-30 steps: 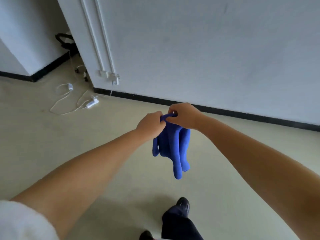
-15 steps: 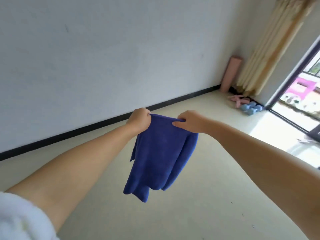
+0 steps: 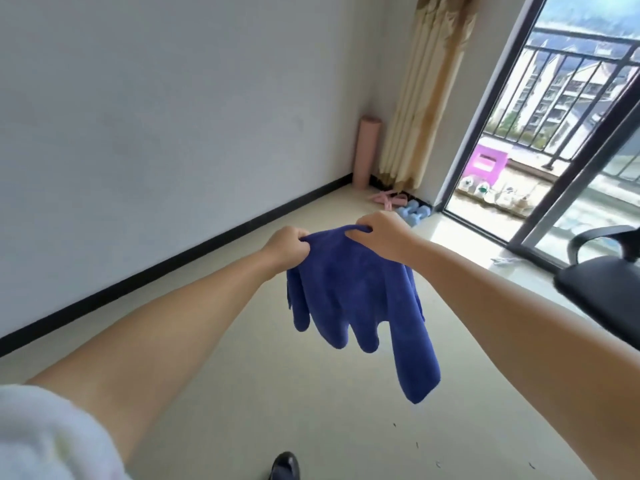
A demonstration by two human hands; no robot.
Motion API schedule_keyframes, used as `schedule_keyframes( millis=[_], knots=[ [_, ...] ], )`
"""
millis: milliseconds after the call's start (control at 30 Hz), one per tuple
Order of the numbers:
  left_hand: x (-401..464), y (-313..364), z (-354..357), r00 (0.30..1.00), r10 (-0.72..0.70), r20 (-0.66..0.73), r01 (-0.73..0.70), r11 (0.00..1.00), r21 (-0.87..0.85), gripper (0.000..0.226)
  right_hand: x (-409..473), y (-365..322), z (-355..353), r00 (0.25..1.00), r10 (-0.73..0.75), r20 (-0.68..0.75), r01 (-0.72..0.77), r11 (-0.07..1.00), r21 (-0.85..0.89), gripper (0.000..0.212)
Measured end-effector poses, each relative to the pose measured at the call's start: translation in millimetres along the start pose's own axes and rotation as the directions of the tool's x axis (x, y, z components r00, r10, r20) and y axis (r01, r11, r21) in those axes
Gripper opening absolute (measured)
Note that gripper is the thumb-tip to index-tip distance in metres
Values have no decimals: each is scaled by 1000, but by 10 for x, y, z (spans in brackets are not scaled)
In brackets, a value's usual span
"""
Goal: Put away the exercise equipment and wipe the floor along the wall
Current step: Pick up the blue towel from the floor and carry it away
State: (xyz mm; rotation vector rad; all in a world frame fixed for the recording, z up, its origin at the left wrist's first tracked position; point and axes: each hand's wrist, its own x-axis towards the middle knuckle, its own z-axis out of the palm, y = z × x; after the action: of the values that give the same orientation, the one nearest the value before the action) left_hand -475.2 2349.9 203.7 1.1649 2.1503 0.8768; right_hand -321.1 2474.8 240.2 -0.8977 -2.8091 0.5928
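1. The blue cloth, bunched into a narrow hanging bundle a second ago, now hangs spread wide.
2. The left hand and right hand, touching before, now grip its top edge apart.
3. The view has swung right: rolled pink mat, blue dumbbells and black chair now show.

white wall w/ black baseboard runs left of the hands; pale floor below them. beige curtain and sunlit sliding glass door beyond, balcony railing outside. black office chair at right.
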Motion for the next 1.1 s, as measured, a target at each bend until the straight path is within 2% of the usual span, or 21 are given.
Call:
schedule_keyframes(
  millis=[200,233,300,633,733,800,967,1100],
  knots=[
    [1279,712,216,972,186,144,-163,974,-158,21,1016,548,-521,1000,-15,-26,12,995,-102,37],
    [1496,824,220,967,210,144,-179,962,-206,18,1218,647,-627,999,-7,-34,3,994,-110,37],
    [2000,1015,166,968,225,107,-191,946,-263,26,1632,874,-856,999,19,-50,-25,991,-129,42],
    [4214,1811,-235,914,396,86,-375,908,-185,34,3278,1952,-1719,986,115,-118,-133,979,-154,52],
    [4852,2017,-317,884,435,167,-431,900,-64,33,3851,2281,-1921,983,128,-130,-143,983,-116,51],
    [5315,2168,-371,871,460,174,-472,881,36,28,4277,2501,-2068,985,103,-136,-121,984,-129,49],
    [6561,2613,-662,848,529,38,-514,802,303,20,5491,3004,-2575,982,26,-185,-50,991,-127,44],
    [7449,2936,-1023,845,524,-111,-444,801,402,18,6460,3243,-3060,975,-54,-214,37,996,-82,34]
  ],
)
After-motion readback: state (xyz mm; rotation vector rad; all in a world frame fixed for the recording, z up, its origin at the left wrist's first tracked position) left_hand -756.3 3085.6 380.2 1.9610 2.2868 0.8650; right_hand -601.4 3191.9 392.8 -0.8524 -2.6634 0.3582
